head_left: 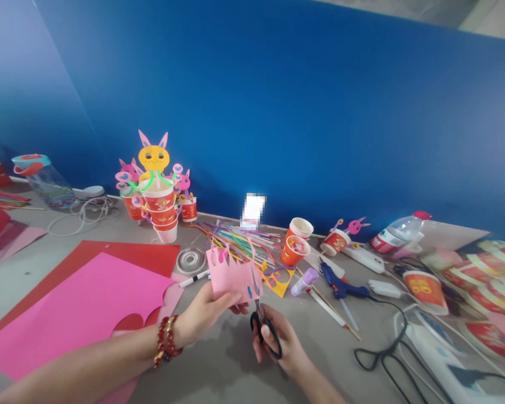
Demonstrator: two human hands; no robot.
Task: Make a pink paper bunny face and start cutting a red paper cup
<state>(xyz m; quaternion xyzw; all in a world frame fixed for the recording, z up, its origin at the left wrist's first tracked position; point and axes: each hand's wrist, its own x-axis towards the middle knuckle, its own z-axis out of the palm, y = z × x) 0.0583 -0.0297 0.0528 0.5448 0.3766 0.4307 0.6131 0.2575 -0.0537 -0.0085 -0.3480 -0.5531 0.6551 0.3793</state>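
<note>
My left hand point(208, 313), with a red bead bracelet at the wrist, pinches the lower edge of a light pink paper point(229, 282). The paper's top edge is cut into jagged points, and a small blue mark shows near its right side. In my right hand point(278, 339) are black-handled scissors point(257, 313), fingers through the loops. Their blades point up and lie against the right part of the paper, beside the blue mark. Whether the blades are fully closed is hard to see. Both hands are above the grey table point(210, 365).
Pink sheets point(79, 308) and red sheets point(130, 261) lie left. Behind the hands are stacked decorated cups point(159, 202), a tape roll point(191, 261) and pipe cleaners point(252, 238). A glue stick point(305, 282), blue glue gun point(340, 285), cables and a bottle point(399, 233) are right.
</note>
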